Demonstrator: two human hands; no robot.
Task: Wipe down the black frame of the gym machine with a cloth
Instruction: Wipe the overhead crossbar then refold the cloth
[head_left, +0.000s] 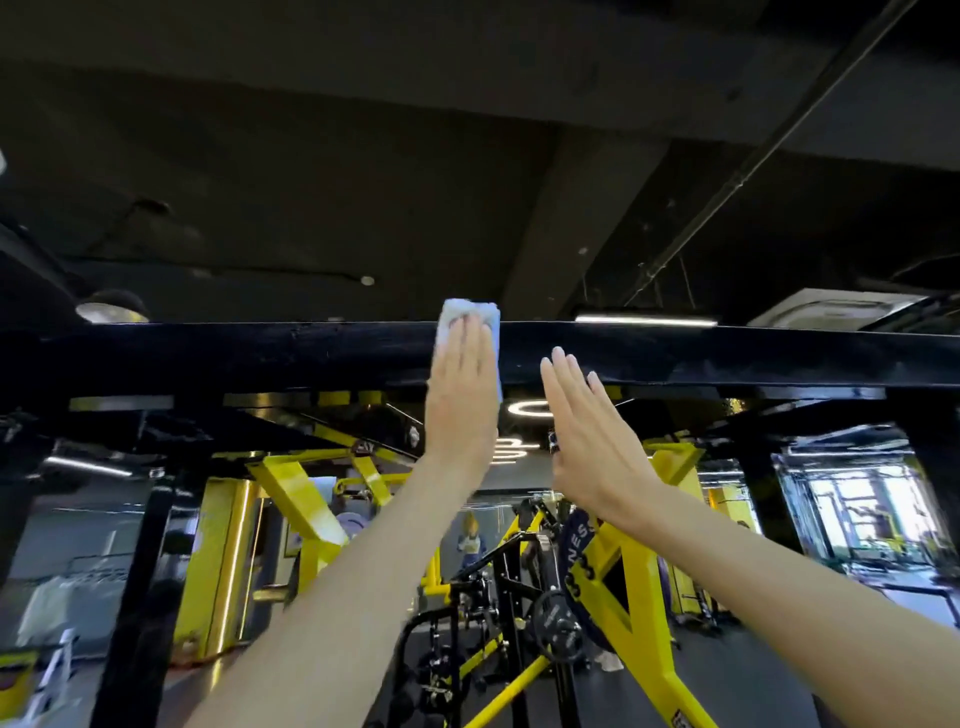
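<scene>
Dark ceiling (311, 156) hangs over the gym, with yellow machines (644, 613) below. We press our left hand (462, 384), fingers flat and straight, on the pale cloth (467, 307) against the black frame (727, 356) overhead. Our right hand (587, 431) is raised just beside it, fingers straight, holding nothing.

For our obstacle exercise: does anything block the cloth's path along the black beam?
Leftward nothing visible does. Rightward the right hand overlaps the black beam, just beside the cloth under the left hand.
</scene>
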